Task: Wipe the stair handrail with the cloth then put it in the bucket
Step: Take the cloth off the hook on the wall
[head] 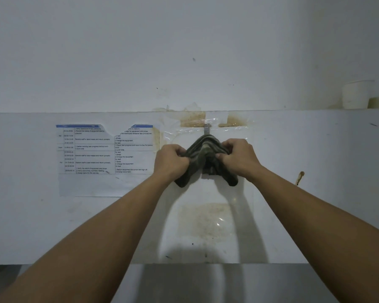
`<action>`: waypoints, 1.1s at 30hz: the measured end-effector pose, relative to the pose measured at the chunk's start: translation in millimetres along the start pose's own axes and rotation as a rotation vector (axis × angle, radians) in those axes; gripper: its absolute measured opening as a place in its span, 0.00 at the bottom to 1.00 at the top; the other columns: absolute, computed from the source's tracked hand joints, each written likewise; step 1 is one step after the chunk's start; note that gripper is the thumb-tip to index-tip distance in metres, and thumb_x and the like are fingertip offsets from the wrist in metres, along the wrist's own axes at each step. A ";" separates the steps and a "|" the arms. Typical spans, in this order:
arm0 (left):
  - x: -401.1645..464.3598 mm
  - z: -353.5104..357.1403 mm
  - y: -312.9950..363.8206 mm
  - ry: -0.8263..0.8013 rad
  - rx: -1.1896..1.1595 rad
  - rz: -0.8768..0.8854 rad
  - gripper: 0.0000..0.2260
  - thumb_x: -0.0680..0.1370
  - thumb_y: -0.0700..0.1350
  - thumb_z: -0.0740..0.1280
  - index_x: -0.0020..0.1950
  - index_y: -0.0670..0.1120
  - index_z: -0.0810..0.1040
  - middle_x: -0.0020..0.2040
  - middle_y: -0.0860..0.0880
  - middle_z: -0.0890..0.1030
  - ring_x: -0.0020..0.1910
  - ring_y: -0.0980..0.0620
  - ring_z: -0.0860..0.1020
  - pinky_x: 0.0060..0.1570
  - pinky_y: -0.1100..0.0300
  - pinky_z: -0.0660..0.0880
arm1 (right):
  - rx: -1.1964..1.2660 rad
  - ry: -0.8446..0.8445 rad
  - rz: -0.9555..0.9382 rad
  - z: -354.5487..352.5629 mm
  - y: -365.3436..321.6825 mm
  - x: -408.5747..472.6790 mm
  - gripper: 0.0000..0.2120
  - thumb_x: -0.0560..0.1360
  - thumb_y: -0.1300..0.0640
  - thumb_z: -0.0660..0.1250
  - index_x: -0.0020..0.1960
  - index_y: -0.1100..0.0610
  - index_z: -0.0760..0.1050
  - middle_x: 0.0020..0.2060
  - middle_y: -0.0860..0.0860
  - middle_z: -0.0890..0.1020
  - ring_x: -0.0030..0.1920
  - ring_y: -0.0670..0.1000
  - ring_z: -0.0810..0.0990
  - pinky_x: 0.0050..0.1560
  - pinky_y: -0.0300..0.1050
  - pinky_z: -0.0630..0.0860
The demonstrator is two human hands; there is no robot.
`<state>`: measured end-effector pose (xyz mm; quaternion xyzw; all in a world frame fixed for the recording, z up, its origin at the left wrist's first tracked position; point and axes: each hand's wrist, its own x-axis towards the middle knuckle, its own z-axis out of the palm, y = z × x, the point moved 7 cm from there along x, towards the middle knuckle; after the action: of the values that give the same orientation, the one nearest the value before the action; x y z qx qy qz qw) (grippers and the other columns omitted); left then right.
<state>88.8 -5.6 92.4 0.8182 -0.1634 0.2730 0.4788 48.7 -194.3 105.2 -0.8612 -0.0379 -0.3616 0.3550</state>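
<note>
Both bare arms outstretched, raised forward.
Left hand [172, 160] and right hand [239, 157] sit close together — fingers curled shut, pinching.

Single view only: head-worn wide-angle cam, so no overlap w/ any other view. Cam faced a white wall [206, 51] nearly square-on, pitched slightly down. Landmark: metal hook [207, 129] on the wall, which sat just above frame centre. Both forearms entered from the bottom corners and converged just below the hook, so the wall stood about at arm's reach. Left of the hook: printed schedule sheet [105, 149]. Upper right of the hook: white cup [356, 95] on a ledge. Edges showed wide-angle bowing.
</note>
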 end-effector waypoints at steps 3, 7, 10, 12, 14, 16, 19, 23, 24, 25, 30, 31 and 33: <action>4.6 -20.6 6.5 0.026 -0.083 0.038 0.02 0.72 0.39 0.69 0.43 0.44 0.78 0.42 0.46 0.80 0.46 0.44 0.79 0.49 0.49 0.79 | 0.042 0.079 -0.013 -14.0 -5.6 4.7 0.05 0.73 0.59 0.69 0.48 0.55 0.79 0.43 0.51 0.81 0.48 0.54 0.78 0.47 0.45 0.75; 5.8 -43.0 22.1 -0.030 -0.130 0.068 0.05 0.75 0.40 0.65 0.47 0.44 0.70 0.44 0.43 0.77 0.43 0.46 0.75 0.40 0.53 0.73 | 0.132 0.085 -0.084 -25.2 -27.7 5.9 0.03 0.72 0.60 0.66 0.45 0.54 0.72 0.40 0.48 0.77 0.41 0.49 0.75 0.34 0.39 0.68; 3.0 -62.6 26.2 -0.061 -0.144 0.063 0.09 0.75 0.38 0.68 0.50 0.44 0.69 0.47 0.41 0.78 0.44 0.46 0.77 0.43 0.53 0.75 | 0.172 0.016 -0.130 -25.0 -46.8 2.1 0.05 0.73 0.61 0.65 0.47 0.57 0.70 0.43 0.52 0.77 0.43 0.51 0.76 0.39 0.44 0.73; -2.3 -80.1 24.1 -0.072 -0.134 0.055 0.11 0.73 0.35 0.71 0.49 0.45 0.70 0.48 0.40 0.78 0.46 0.44 0.78 0.48 0.50 0.76 | 0.199 -0.058 -0.138 -20.0 -55.9 -1.8 0.07 0.72 0.63 0.65 0.49 0.57 0.70 0.47 0.55 0.78 0.47 0.54 0.77 0.46 0.51 0.76; -10.9 -99.1 17.4 -0.106 -0.116 0.028 0.13 0.70 0.33 0.72 0.47 0.46 0.73 0.51 0.37 0.80 0.51 0.40 0.79 0.54 0.47 0.77 | 0.244 -0.143 -0.111 -10.9 -63.6 -8.4 0.10 0.71 0.63 0.66 0.51 0.57 0.71 0.49 0.56 0.79 0.48 0.54 0.78 0.47 0.51 0.77; -22.9 -118.8 6.8 -0.156 -0.071 -0.020 0.15 0.69 0.32 0.73 0.49 0.46 0.74 0.54 0.38 0.80 0.53 0.39 0.79 0.56 0.45 0.77 | 0.271 -0.236 -0.097 3.1 -75.3 -18.3 0.11 0.69 0.65 0.67 0.50 0.58 0.75 0.46 0.55 0.80 0.45 0.54 0.79 0.44 0.47 0.77; -42.6 -151.3 -12.9 -0.206 0.025 -0.083 0.17 0.66 0.32 0.75 0.50 0.45 0.76 0.55 0.37 0.81 0.50 0.42 0.79 0.52 0.47 0.78 | 0.233 -0.424 -0.126 37.7 -97.9 -36.8 0.09 0.64 0.68 0.66 0.41 0.59 0.82 0.40 0.57 0.83 0.41 0.55 0.80 0.41 0.47 0.79; -73.4 -199.6 -42.8 -0.270 0.193 -0.177 0.19 0.64 0.34 0.77 0.51 0.45 0.78 0.51 0.41 0.82 0.48 0.44 0.79 0.43 0.56 0.76 | 0.124 -0.641 -0.156 96.3 -124.7 -62.5 0.09 0.60 0.62 0.66 0.38 0.66 0.79 0.36 0.61 0.82 0.37 0.56 0.78 0.39 0.49 0.77; -82.2 -213.1 -50.7 -0.275 0.236 -0.200 0.19 0.64 0.34 0.78 0.52 0.45 0.78 0.50 0.42 0.82 0.47 0.45 0.80 0.42 0.57 0.76 | 0.115 -0.688 -0.174 112.2 -134.0 -70.0 0.07 0.61 0.62 0.66 0.36 0.66 0.78 0.36 0.61 0.81 0.37 0.56 0.78 0.39 0.49 0.77; -91.4 -227.7 -59.0 -0.275 0.277 -0.223 0.19 0.65 0.35 0.78 0.53 0.44 0.78 0.49 0.43 0.82 0.46 0.46 0.80 0.41 0.57 0.76 | 0.127 -0.733 -0.198 128.6 -145.1 -78.5 0.04 0.62 0.62 0.67 0.35 0.64 0.77 0.35 0.60 0.80 0.37 0.55 0.78 0.38 0.48 0.76; -138.0 -310.0 -108.3 -0.254 0.382 -0.366 0.10 0.67 0.37 0.77 0.47 0.43 0.82 0.44 0.46 0.83 0.41 0.51 0.80 0.39 0.63 0.76 | 0.233 -0.932 -0.349 211.6 -210.4 -121.0 0.07 0.68 0.67 0.70 0.40 0.59 0.74 0.34 0.55 0.79 0.35 0.52 0.79 0.32 0.42 0.74; -147.5 -329.4 -119.3 -0.240 0.405 -0.397 0.09 0.68 0.38 0.77 0.46 0.43 0.82 0.43 0.46 0.83 0.40 0.51 0.80 0.39 0.63 0.76 | 0.256 -0.974 -0.372 228.5 -226.2 -131.5 0.08 0.67 0.68 0.72 0.41 0.60 0.74 0.35 0.55 0.80 0.36 0.52 0.80 0.33 0.42 0.75; -167.0 -370.2 -141.5 -0.200 0.475 -0.452 0.09 0.67 0.38 0.77 0.45 0.42 0.81 0.42 0.46 0.82 0.41 0.49 0.79 0.42 0.58 0.77 | 0.311 -1.043 -0.402 261.9 -259.7 -152.0 0.11 0.65 0.69 0.75 0.42 0.60 0.76 0.34 0.53 0.82 0.34 0.50 0.82 0.32 0.40 0.76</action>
<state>-77.0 387.5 38.8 0.9451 0.0443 0.1088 0.3048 9.3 195.7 30.8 -0.8390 -0.4235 0.0600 0.3362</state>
